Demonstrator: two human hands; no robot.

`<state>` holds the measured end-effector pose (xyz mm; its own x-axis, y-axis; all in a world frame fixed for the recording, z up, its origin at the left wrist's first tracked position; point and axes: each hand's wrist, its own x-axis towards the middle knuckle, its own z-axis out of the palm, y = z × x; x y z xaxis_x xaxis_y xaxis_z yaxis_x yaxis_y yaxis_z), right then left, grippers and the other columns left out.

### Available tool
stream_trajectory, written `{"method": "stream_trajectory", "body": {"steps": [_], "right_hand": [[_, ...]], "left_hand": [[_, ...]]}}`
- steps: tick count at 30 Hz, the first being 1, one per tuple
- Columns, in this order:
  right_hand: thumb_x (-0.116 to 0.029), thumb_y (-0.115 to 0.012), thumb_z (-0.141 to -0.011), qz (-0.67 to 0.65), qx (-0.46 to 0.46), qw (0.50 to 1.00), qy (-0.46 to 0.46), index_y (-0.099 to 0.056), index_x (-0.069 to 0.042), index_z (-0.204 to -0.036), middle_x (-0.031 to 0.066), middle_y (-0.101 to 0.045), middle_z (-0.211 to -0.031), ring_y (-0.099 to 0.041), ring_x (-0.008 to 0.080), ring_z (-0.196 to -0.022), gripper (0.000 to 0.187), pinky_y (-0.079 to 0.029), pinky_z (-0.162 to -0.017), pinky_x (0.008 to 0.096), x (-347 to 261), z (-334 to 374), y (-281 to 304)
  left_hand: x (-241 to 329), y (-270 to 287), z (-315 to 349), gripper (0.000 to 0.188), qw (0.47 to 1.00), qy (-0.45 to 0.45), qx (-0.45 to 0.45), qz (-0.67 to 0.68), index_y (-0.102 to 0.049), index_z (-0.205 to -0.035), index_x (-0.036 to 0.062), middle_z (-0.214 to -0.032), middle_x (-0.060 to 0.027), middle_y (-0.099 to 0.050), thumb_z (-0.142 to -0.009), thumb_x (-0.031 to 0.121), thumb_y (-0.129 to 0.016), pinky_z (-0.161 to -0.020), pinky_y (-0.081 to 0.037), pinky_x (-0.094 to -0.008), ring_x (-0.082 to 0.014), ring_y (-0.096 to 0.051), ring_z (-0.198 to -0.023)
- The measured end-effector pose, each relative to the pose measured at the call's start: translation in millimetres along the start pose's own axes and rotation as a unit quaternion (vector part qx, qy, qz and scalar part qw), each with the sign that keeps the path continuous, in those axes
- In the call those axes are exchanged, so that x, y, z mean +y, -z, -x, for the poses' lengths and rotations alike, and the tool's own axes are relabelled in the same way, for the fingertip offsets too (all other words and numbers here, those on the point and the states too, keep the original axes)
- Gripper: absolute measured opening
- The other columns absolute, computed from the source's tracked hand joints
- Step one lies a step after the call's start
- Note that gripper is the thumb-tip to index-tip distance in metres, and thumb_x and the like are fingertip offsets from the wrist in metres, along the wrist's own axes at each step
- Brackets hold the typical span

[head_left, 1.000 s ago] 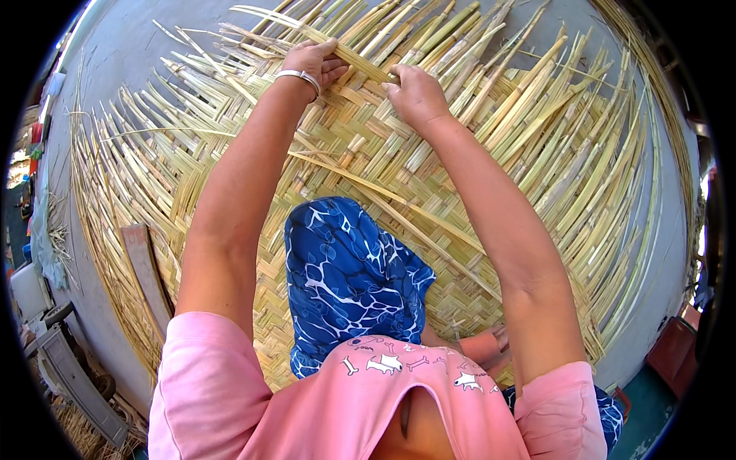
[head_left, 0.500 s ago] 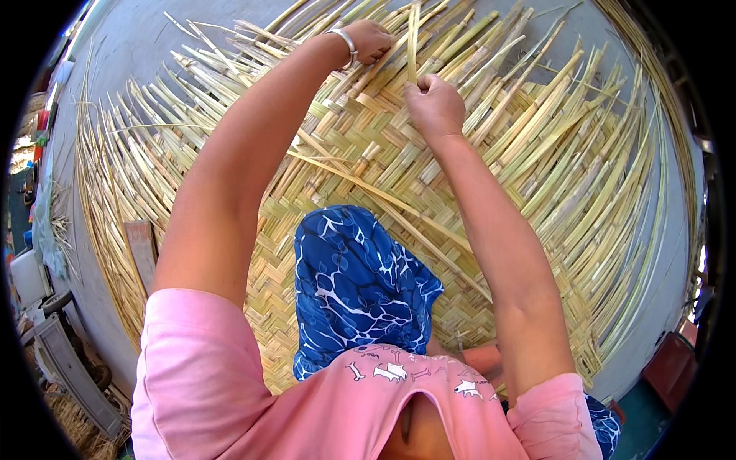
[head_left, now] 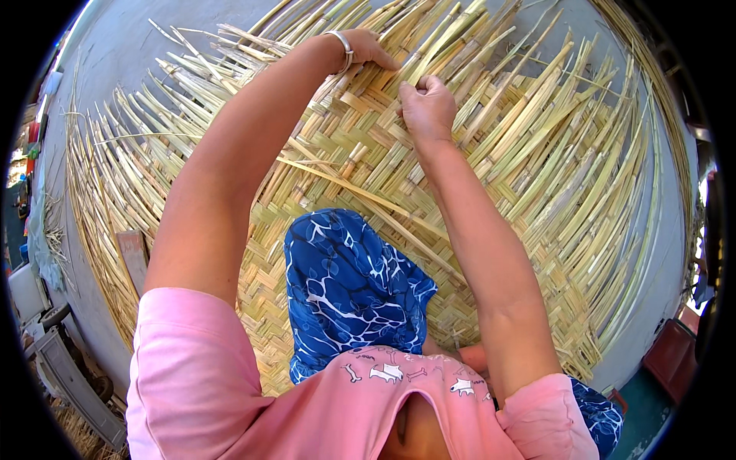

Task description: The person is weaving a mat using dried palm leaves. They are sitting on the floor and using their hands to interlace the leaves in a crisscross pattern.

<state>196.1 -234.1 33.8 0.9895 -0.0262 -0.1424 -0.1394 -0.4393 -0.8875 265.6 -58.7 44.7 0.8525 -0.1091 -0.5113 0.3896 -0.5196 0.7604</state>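
A wide mat of pale yellow-green split bamboo strips (head_left: 264, 295) lies under and in front of me, woven in a zigzag pattern. Its unwoven ends fan out at the far side. My left hand (head_left: 369, 49), with a silver bangle at the wrist, rests low over the far weave, its index finger stretched toward the strips; its other fingers are partly hidden. Just right of it, my right hand (head_left: 428, 111) is closed, thumb against curled fingers, at the lower end of a bamboo strip (head_left: 435, 52) that slants up and away.
Two loose strips (head_left: 368, 196) lie diagonally across the mat. A flat wooden piece (head_left: 133, 257) sits at the left edge. Grey floor (head_left: 123, 57) surrounds the mat. A dark red chair or stool (head_left: 668, 360) stands at the right, and clutter lines the left rim.
The strip in my right hand has swung from standing nearly upright to slanting away to the right. My left hand's index finger has straightened toward the weave and my right hand.
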Motion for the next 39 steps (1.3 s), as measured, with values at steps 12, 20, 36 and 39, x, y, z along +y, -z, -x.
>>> {"method": "stream_trajectory", "body": {"steps": [12,20,36,39], "right_hand": [[-0.022,-0.051,-0.082,0.315,-0.144,0.928,0.139,-0.063,-0.010,-0.107,0.0151,-0.066,-0.100,-0.061,0.0336,-0.094,0.030,-0.048,-0.083,0.0423,-20,-8,6],[-0.026,-0.057,-0.084,0.234,-0.129,0.959,0.096,-0.064,-0.014,-0.107,0.0133,-0.066,-0.103,-0.061,0.0296,-0.097,0.027,-0.048,-0.084,0.0394,-13,-9,5],[-0.005,-0.054,-0.079,0.358,-0.124,0.884,0.274,-0.061,-0.009,-0.087,0.0149,-0.056,-0.098,-0.063,0.0330,-0.080,0.011,-0.052,-0.070,0.0424,-9,17,12],[-0.002,-0.054,-0.077,0.409,-0.161,0.841,0.317,-0.058,-0.005,-0.083,0.0150,-0.057,-0.098,-0.063,0.0336,-0.078,0.008,-0.054,-0.068,0.0423,-20,17,11]], "left_hand": [[-15,3,23,0.048,0.952,-0.080,-0.134,0.265,-0.056,-0.115,-0.0012,-0.105,-0.0119,-0.064,-0.077,0.022,-0.075,-0.092,-0.047,-0.0302,-0.0175,-0.062,-0.099],[-36,-5,26,0.038,0.929,-0.108,0.097,0.342,-0.061,-0.114,0.0022,-0.099,-0.0050,-0.066,-0.081,0.020,-0.071,-0.085,-0.051,-0.0311,-0.0159,-0.063,-0.089],[-39,-15,65,0.019,0.930,-0.047,0.318,-0.179,-0.070,-0.099,0.0169,-0.088,-0.0093,-0.069,-0.085,0.020,-0.058,-0.077,-0.050,-0.0336,-0.0233,-0.065,-0.082],[-58,-8,56,0.017,0.949,-0.055,0.310,-0.024,-0.070,-0.098,0.0122,-0.086,-0.0047,-0.069,-0.084,0.015,-0.060,-0.075,-0.050,-0.0291,-0.0154,-0.065,-0.080]]}}
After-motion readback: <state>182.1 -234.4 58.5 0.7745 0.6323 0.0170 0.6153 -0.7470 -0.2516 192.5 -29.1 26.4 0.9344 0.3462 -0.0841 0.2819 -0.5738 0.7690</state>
